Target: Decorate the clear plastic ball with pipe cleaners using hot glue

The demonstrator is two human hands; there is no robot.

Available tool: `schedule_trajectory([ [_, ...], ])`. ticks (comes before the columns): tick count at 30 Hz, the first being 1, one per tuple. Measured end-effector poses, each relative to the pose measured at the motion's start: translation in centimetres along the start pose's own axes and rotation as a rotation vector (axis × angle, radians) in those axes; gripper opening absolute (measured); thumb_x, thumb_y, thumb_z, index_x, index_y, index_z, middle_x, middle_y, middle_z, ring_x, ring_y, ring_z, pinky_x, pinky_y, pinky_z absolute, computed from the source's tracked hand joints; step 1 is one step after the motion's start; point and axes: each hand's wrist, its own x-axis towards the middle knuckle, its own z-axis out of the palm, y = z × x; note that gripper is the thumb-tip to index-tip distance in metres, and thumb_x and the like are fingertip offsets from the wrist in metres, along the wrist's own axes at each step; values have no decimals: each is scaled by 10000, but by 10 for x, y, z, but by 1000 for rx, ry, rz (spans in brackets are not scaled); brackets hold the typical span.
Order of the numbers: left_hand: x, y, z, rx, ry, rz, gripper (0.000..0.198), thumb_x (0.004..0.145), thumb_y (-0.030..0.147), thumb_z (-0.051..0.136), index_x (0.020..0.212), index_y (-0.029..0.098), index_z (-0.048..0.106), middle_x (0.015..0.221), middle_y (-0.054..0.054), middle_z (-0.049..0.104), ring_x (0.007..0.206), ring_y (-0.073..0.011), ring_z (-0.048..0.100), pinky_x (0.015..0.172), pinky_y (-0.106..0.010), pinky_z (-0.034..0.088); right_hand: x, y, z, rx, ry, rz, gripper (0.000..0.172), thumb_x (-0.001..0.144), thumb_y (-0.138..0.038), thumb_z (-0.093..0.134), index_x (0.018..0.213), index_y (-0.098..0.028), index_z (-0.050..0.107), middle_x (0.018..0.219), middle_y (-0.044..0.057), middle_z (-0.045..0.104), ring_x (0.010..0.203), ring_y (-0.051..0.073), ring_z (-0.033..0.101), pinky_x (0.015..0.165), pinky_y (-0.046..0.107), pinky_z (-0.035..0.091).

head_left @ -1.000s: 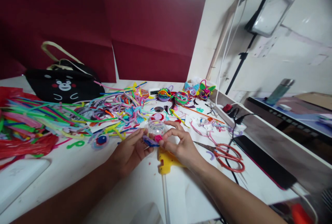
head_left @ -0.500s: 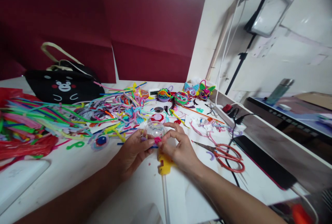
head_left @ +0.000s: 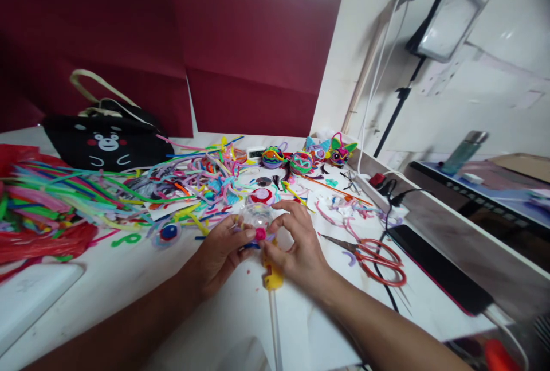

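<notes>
Near the middle of the table a clear plastic dome (head_left: pixel 259 214) is held up, with a small pink coil (head_left: pixel 260 234) on its near side. My left hand (head_left: pixel 230 248) has thumb and fingers closed on the dome's left edge. My right hand (head_left: pixel 294 239) is at the right side, its thumb and index fingertips close to the pink coil and the dome's rim; whether they grip anything is too small to tell. Below the hands lies a yellow glue gun (head_left: pixel 274 278) with a clear stick coming out of its near end, partly hidden by my right hand.
Red-handled scissors (head_left: pixel 380 260) and a black phone (head_left: pixel 440 270) lie right. Colourful pipe cleaners (head_left: pixel 86 187) cover the left side before a black bag (head_left: pixel 107 144). Decorated balls (head_left: pixel 301 162) stand behind. A white box (head_left: pixel 36 296) is at front left.
The pink coil now shows more fully, as my right fingertips have shifted slightly off it. My left hand keeps its hold on the dome.
</notes>
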Motion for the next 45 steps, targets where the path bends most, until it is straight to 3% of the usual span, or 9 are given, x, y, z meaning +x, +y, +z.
schedule_trajectory([
  [6, 0, 0, -1, -34, -13, -29, 255, 656, 106, 813, 768, 177, 595, 707, 39, 628, 613, -76, 585, 508, -169, 429, 1, 0, -5, -60, -58, -121, 241, 830, -244, 674, 1065, -259, 622, 1241, 91, 554, 1187, 257, 491, 984, 433, 386],
  [13, 0, -1, -4, -53, -67, -34, 124, 750, 114, 744, 785, 186, 649, 764, 23, 655, 654, -84, 602, 535, -173, 467, 2, 1, -6, -54, -64, -130, 172, 838, -265, 685, 1008, -254, 660, 1219, 86, 575, 1165, 256, 510, 967, 428, 396],
  [26, 0, -4, -8, -145, -143, -35, 97, 770, 92, 714, 809, 175, 681, 824, -4, 688, 715, -109, 638, 599, -200, 524, -1, 1, -2, -88, -1, -164, 137, 838, -234, 683, 970, -230, 645, 1180, 81, 594, 1126, 247, 530, 943, 430, 413],
  [45, -1, -8, -2, -62, -56, -54, 239, 666, 141, 813, 821, 172, 634, 807, -3, 637, 727, -117, 595, 651, -225, 508, -3, -2, 3, -125, 37, -169, 132, 836, -229, 683, 954, -218, 623, 1151, 80, 595, 1112, 242, 534, 932, 419, 408],
])
